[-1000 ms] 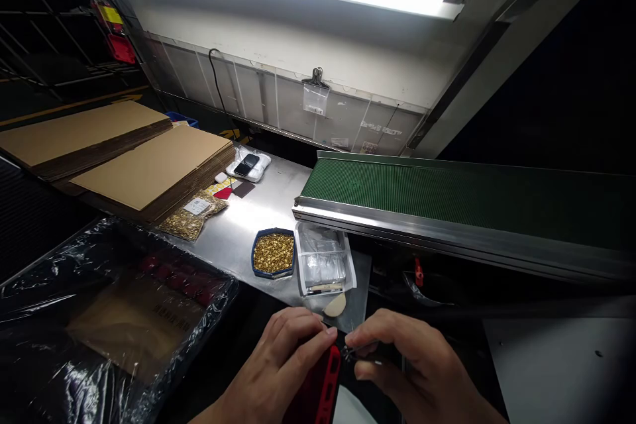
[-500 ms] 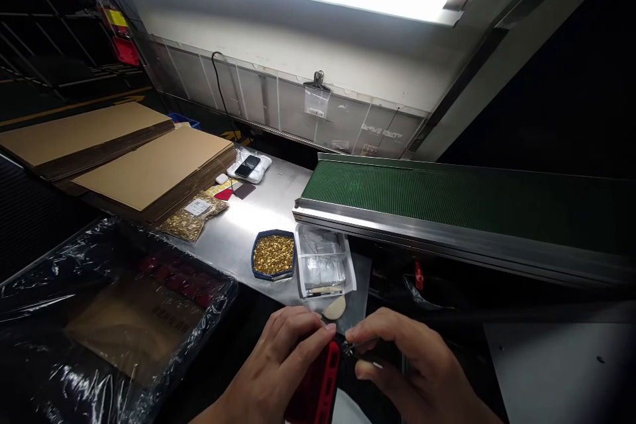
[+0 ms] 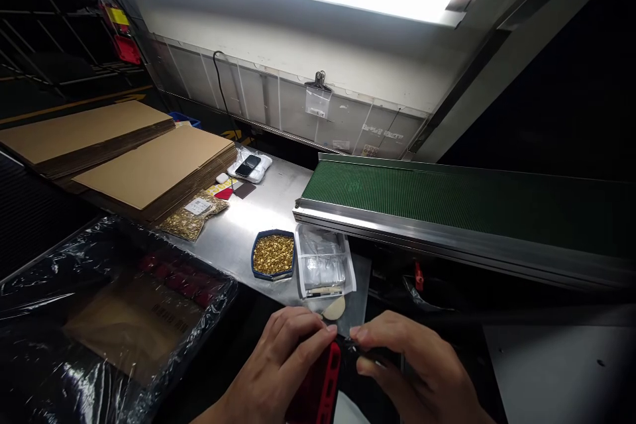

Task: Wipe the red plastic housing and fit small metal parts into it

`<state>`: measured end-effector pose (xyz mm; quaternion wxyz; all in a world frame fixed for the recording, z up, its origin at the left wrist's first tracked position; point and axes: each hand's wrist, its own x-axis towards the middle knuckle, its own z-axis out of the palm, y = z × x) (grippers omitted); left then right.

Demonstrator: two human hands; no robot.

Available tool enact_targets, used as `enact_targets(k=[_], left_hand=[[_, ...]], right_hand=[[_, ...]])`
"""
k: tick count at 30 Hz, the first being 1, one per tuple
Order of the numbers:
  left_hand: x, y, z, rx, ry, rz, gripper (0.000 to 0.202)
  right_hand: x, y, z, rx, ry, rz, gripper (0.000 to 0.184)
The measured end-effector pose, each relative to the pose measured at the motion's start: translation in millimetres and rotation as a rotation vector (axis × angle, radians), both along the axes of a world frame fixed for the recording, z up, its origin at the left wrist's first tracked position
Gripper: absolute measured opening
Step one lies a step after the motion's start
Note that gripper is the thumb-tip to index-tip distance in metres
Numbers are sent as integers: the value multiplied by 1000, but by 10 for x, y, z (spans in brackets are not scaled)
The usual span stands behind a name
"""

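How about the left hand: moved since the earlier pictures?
No: against the white tray, the left hand shows no clear shift either way.

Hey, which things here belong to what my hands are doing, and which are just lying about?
Job, as it looks:
red item, in left hand
small thing in right hand, too unclear to name
perhaps gold bits, nearby

Lying about, seemingly:
phone
cardboard
dark card

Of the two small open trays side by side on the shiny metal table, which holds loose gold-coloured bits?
The dark-blue angular tray, on the left; the white rectangular plastic tray beside it holds clear plastic packaging instead.
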<state>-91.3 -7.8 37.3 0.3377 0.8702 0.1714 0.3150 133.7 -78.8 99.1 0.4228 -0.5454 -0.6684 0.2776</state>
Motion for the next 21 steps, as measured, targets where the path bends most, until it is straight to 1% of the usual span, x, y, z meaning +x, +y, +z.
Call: enact_targets(k=[2,4,6,9,11,13,15,18,21], left_hand=[[0,5,11,-12,-20,-25,64],[-4,-5,30,-94,-6,-20,63],[-9,-8,39,-242,16,12,67],[-10,29,26,-487,-57,-15,81],[-3,65,23,-666,-108,-16,84],[10,84,37,-796,-114,24,84],[26,82,64,-854,-103,73,86],[43,66,93,-859,-94,112,88],[36,53,96,-840,-80,113,86]], right_hand=[[4,-26,-33,2,39,-106,24],[7,-61,-78,-20,73,-198,22],[4,-97,-131,-59,103,-259,21],[3,-139,-219,-155,202,-355,24],[16,-154,-287,-221,270,-408,34],[41,-159,-367,-265,299,-427,44],[69,-156,-457,-285,296,-428,46],[93,-143,-595,-328,301,-456,42],[93,-132,-746,-395,348,-476,40]])
